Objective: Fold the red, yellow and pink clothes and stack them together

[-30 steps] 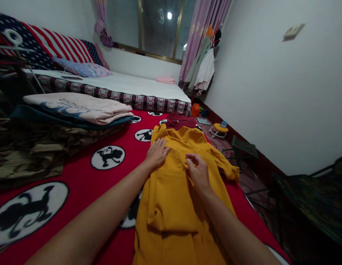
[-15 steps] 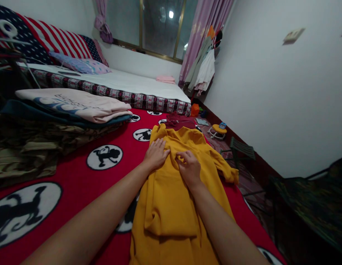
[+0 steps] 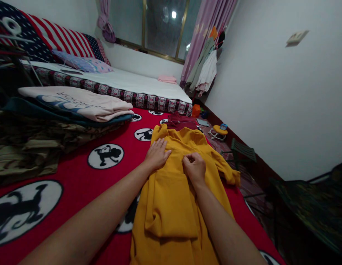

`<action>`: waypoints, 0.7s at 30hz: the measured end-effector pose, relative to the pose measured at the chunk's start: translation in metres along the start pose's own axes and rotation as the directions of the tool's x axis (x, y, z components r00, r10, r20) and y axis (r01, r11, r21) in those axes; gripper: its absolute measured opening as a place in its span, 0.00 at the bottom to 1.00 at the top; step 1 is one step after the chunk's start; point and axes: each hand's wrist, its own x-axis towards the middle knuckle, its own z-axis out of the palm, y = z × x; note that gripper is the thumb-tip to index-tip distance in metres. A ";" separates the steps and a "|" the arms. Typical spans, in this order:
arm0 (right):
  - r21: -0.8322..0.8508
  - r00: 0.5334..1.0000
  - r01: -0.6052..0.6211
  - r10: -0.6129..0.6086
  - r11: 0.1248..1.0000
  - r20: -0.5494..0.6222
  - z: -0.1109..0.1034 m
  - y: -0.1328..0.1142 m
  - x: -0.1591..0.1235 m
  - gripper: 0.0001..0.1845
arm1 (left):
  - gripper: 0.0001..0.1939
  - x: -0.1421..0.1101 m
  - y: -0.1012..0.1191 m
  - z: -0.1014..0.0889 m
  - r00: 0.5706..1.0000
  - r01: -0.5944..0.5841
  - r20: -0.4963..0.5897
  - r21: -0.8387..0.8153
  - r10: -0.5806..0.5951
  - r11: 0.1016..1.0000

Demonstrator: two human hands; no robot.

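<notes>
A mustard-yellow long-sleeved garment [image 3: 171,204] lies spread lengthwise before me, one sleeve folded in along its middle and the other sticking out to the right. My left hand [image 3: 157,154] rests flat on its upper left part, fingers stretched out. On the upper middle, my right hand [image 3: 195,167] is closed in a pinch on the cloth near the top of the folded sleeve. The fabric between its fingertips is mostly hidden. Beyond the collar lies a dark red garment [image 3: 180,120].
The red blanket [image 3: 77,158] has round monkey prints. Folded clothes [image 3: 77,105] are piled at the left. A bed [image 3: 138,82] stands at the back under the window. On the right are a yellow-topped stool [image 3: 219,129], a folding stool [image 3: 243,149] and a camouflage chair [image 3: 311,209].
My right hand has shifted slightly right, its fingers now more closed, and the cloth between my hands looks smoother. My left hand stays flat in place. The view has tilted slightly.
</notes>
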 end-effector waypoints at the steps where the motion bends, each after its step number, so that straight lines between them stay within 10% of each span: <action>1: 0.052 0.998 -0.036 0.038 0.998 -0.042 -0.001 0.003 0.001 0.07 | 0.32 0.000 0.000 0.000 1.000 -0.001 0.002 -0.008 0.001 1.000; 12: -0.180 0.982 -0.188 0.186 0.966 -0.026 -0.011 0.004 0.004 0.07 | 0.33 0.000 -0.002 0.000 1.000 -0.020 0.007 -0.049 0.021 0.999; 17: -0.388 0.976 -0.149 0.199 0.910 0.092 -0.009 0.005 0.005 0.06 | 0.35 0.000 -0.002 -0.002 0.999 -0.022 0.027 -0.046 0.023 0.999; 21: -0.245 0.995 -0.026 0.049 0.969 0.091 -0.014 -0.001 -0.001 0.09 | 0.35 0.000 -0.002 -0.001 0.999 -0.022 0.041 -0.036 0.024 0.999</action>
